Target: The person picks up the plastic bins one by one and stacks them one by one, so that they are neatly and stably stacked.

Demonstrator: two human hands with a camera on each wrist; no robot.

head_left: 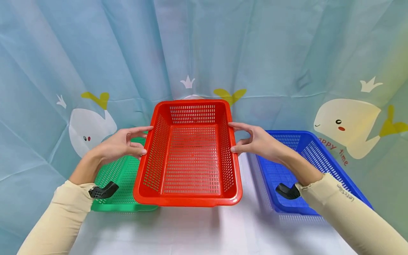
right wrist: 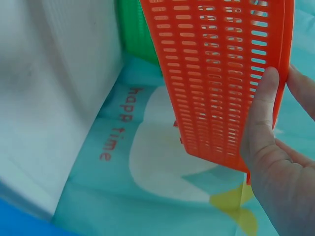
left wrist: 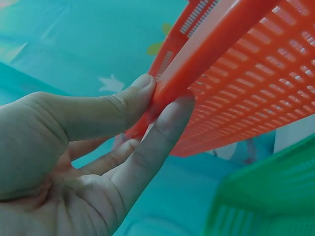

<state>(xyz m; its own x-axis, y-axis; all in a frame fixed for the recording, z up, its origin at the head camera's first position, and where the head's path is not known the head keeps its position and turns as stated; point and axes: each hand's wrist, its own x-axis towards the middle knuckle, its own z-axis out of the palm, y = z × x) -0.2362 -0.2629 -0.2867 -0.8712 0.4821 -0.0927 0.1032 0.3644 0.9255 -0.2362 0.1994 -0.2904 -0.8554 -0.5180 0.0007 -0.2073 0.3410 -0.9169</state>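
A red perforated plastic basket [head_left: 191,200] is held up above the white table, its hollow inside facing the head camera with nothing in it. My left hand [head_left: 119,145] pinches the left rim between thumb and fingers; the left wrist view shows the thumb on one side of the rim [left wrist: 197,54] and a finger against the other. On the opposite side my right hand [head_left: 255,140] grips the right rim. From the right wrist, fingers press the slotted side wall [right wrist: 211,78] close to the rim.
A green basket [head_left: 124,207] stands on the table at the left, partly behind the red one. To the right is a blue basket [head_left: 338,170], partly covered by my right forearm. Behind hangs a light blue curtain [head_left: 271,53] with whale prints. White cloth [head_left: 191,233] covers the table.
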